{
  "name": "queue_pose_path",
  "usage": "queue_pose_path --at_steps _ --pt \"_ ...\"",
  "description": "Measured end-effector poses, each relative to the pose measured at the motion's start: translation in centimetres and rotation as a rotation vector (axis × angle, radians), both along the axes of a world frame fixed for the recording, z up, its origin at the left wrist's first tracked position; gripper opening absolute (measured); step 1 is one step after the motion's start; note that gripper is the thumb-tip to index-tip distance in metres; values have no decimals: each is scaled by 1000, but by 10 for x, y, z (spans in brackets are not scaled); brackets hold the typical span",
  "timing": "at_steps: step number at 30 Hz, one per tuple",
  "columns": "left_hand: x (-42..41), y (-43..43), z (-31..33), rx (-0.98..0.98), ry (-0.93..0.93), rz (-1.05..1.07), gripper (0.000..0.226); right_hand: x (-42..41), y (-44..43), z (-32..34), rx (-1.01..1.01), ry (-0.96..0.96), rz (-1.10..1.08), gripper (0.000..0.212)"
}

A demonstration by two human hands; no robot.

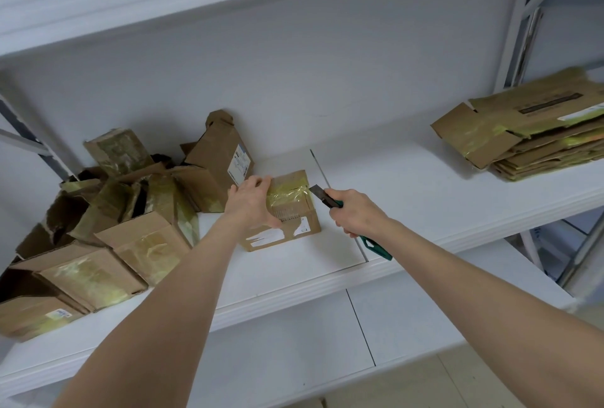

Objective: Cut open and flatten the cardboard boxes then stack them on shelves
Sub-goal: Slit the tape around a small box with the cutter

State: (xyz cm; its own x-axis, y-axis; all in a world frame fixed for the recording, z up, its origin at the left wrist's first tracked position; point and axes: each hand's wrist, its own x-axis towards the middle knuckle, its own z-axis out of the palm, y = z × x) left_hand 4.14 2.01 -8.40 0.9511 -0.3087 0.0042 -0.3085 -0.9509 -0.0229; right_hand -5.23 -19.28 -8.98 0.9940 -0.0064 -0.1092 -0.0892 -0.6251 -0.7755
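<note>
Beneath left hand (251, 203), beside right hand (354, 214), sits the box (295, 211).

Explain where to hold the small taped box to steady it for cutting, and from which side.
Hold the small taped box along its left edge, from the left, as the left hand does. The knife in the right hand sits at its right side, so that hold likely stays clear.

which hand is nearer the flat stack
Right. The right hand, gripping the knife, is left of the flat stack; the left hand is farther left, holding a box.
</note>
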Motion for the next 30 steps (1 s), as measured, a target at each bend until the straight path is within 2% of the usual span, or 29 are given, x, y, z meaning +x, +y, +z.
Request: queue_pose_path --at_steps 11,17,21,27,29,30 --pt "-4 -1 2 18 -12 -2 107 -12 -3 -9 139 16 15 54" --pt "-6 -3 4 10 6 8 109 -16 -10 -7 122 39 24 53" --pt "-7 -1 4 6 17 20 111 -3 -8 0 119 -10 -80 47" --pt "-9 -2 6 21 19 33 111 -5 -5 -1 121 44 -8 50" --pt "-8 -2 5 40 19 28 111 -4 -12 -2 178 43 -61 43" --pt "-8 -2 6 49 21 15 111 -3 -16 -2 222 23 -124 32"
